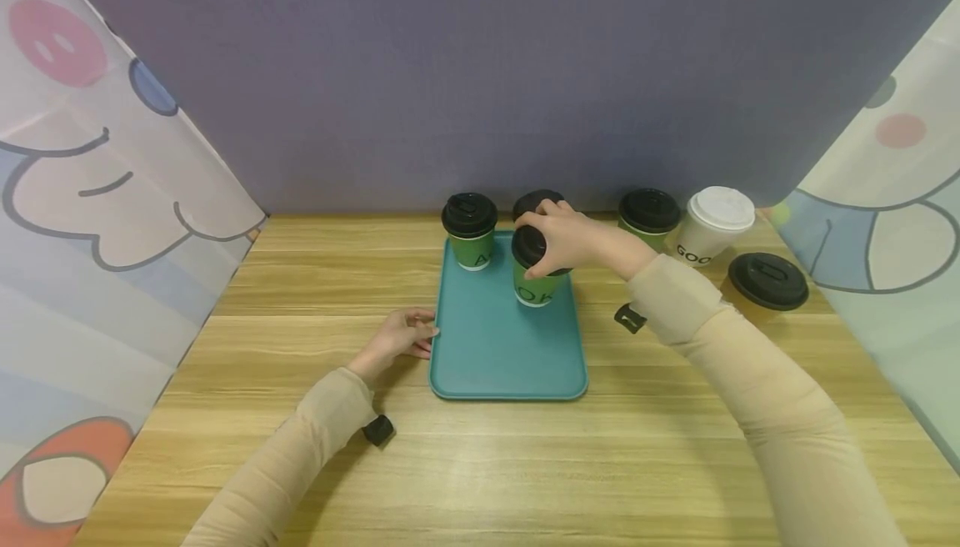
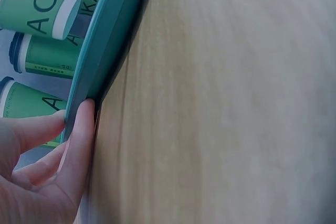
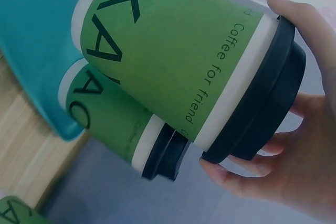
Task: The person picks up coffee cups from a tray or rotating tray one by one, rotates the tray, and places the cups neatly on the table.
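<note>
My right hand (image 1: 558,234) grips a green paper coffee cup (image 3: 168,51) by its black lid (image 3: 257,98), fingers spread round the lid's edge. The cup is over the teal tray (image 1: 502,355), its white base showing above the tray rim in the left wrist view. My left hand (image 1: 405,334) pinches the tray's left rim between thumb and fingers. On the tray's far left corner stands another green cup (image 1: 472,251) with a black lid. Behind the held cup is a further green cup (image 3: 113,114), mostly hidden in the head view.
Right of the tray stand a green cup (image 1: 649,213) with a black lid, a white cup (image 1: 708,226) with a white lid, and a brown cup (image 1: 761,284) with a black lid. A grey partition (image 1: 480,80) rises behind the wooden table (image 1: 315,280).
</note>
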A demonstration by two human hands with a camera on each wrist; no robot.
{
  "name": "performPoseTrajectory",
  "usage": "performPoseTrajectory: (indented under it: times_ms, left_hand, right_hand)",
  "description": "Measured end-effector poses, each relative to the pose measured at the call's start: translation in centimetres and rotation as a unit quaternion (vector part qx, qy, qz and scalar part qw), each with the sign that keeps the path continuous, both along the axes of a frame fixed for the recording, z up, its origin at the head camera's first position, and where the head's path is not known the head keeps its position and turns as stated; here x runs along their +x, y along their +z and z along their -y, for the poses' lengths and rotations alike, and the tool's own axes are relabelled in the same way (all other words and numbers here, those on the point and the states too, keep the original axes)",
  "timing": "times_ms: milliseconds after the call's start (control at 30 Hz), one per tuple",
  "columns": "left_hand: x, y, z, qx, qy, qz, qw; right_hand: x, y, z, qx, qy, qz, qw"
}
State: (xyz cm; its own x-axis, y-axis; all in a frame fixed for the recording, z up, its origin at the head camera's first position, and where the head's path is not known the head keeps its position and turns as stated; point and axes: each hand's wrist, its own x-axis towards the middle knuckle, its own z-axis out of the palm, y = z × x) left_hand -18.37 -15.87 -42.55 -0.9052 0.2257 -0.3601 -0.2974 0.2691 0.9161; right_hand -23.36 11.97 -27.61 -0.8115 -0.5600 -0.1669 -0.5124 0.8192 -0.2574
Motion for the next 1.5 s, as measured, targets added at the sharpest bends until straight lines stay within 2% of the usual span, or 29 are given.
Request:
performPoseTrajectory:
  times_ms: [100,300,633,1067,1500]
  left_hand:
    - [-0.3,-0.7,0.1,-0.004,0.006,0.002,1.0]
    - [-0.3,-0.9,0.1,-0.002,0.006,0.002,1.0]
    - [0.0,-0.8,0.0,0.006,0.001,-0.007,1.0]
    - [-0.2,-0.9,-0.1,0.003,0.009,0.003,1.0]
    - [-0.2,-0.8,-0.1,0.004,0.015,0.013,0.9998]
  right_hand:
    - [0.0,-0.2,-0.8,-0.004,-0.01,-0.002,0.9999]
    - [0.1,-0.6,-2.5,-0.009,-0.028,-0.008,0.9995]
    - [0.6,-0.3,-5.4,-0.004,-0.052,-0.02,0.9984]
    - [1.0,-0.5,-8.3,0.0,-0.066,-0.047,0.9967]
    - [1.4,-1.2,-10.6,0.005,-0.085,-0.04,0.9955]
